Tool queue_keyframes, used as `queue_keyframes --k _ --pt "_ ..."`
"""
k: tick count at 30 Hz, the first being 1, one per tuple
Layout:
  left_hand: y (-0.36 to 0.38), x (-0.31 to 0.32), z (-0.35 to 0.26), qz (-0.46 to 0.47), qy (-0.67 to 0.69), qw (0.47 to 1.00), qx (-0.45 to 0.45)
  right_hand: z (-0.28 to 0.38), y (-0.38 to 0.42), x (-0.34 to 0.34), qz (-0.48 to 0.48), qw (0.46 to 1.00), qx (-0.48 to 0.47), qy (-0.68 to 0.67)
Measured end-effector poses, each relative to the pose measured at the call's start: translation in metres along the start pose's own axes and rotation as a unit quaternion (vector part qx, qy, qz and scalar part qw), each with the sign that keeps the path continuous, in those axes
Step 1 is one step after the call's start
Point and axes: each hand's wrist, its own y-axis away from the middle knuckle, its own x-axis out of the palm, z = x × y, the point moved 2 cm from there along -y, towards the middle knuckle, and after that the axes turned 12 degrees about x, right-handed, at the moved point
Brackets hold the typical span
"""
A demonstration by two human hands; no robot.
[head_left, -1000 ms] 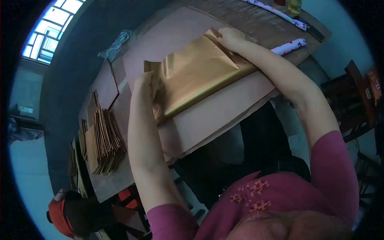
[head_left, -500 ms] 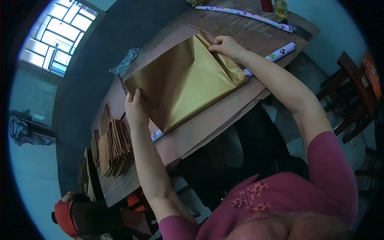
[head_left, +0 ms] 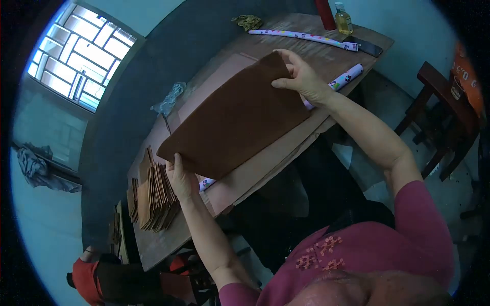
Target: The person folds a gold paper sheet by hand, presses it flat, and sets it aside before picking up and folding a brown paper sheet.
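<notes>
A wide brown sheet-like piece (head_left: pixel 237 115) is held tilted above the table, its dark face toward me. At its lower left corner my left hand (head_left: pixel 179 178) is closed on it, thumb on the near face. My right hand (head_left: pixel 298 79) grips the upper right corner, thumb in front and fingers partly behind. Under the piece lies a stack of large brown sheets (head_left: pixel 275 160) at the table edge. A patterned roll (head_left: pixel 346 76) shows beyond my right wrist, and a bit of patterned roll (head_left: pixel 206 183) shows by my left hand.
Folded brown pieces (head_left: pixel 159 204) stand bunched on the table's left part. Crumpled clear plastic (head_left: pixel 169 99), a long patterned roll (head_left: pixel 301 35), a bottle (head_left: pixel 343 20) and a red cylinder (head_left: pixel 325 14) are farther back. A wooden chair (head_left: pixel 439 107) stands right; a person in red (head_left: pixel 86 278) is lower left.
The gold face seen before is replaced by a dark brown face. My right hand has changed its hold at the upper right corner, and my left hand is lower. The whole view has shifted slightly.
</notes>
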Motion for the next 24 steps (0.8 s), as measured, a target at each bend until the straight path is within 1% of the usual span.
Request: queue_keyframes --k 2,3,5,9,11,13,14,16,18,20,22,23,24 --pt "0.001 0.002 -0.001 -0.001 0.004 1.000 0.005 0.007 0.006 0.001 0.001 0.999 -0.034 0.014" --pt "0.002 0.004 -0.003 0.006 0.012 1.000 0.003 0.010 0.009 0.001 -0.002 0.999 -0.036 0.016" --pt "0.004 0.005 -0.003 0.017 0.021 1.000 0.000 0.014 0.014 0.003 -0.011 0.995 -0.040 0.087" --pt "0.002 0.001 -0.003 0.029 0.009 1.000 -0.007 0.024 0.021 0.006 -0.027 0.994 -0.044 0.100" --pt "0.000 0.001 -0.003 0.028 0.008 1.000 -0.008 0.026 0.022 0.007 -0.028 0.995 -0.049 0.080" --pt "-0.003 -0.001 -0.003 0.028 -0.034 0.999 0.014 0.025 0.020 0.006 -0.033 0.993 -0.061 0.095" --pt "-0.003 0.004 -0.005 0.029 -0.033 0.999 0.013 0.026 0.020 0.006 -0.036 0.991 -0.073 0.110" --pt "-0.002 0.011 -0.008 -0.018 -0.035 0.999 0.003 0.025 0.021 0.006 -0.037 0.991 -0.069 0.109" --pt "-0.007 0.010 -0.005 -0.015 -0.037 0.999 0.005 0.023 0.019 0.005 -0.036 0.991 -0.064 0.108" --pt "-0.011 0.015 -0.003 -0.017 -0.042 0.999 0.007 0.016 0.016 0.000 -0.043 0.987 -0.082 0.129" --pt "-0.010 0.022 -0.009 -0.018 -0.087 0.996 -0.005 0.017 0.019 0.003 -0.059 0.982 -0.091 0.152" --pt "-0.011 0.017 -0.006 -0.033 -0.078 0.996 -0.007 0.022 0.022 0.007 -0.040 0.987 -0.079 0.137" --pt "-0.016 0.006 0.004 -0.020 -0.052 0.998 0.008 0.027 0.024 0.011 -0.021 0.990 -0.068 0.123"
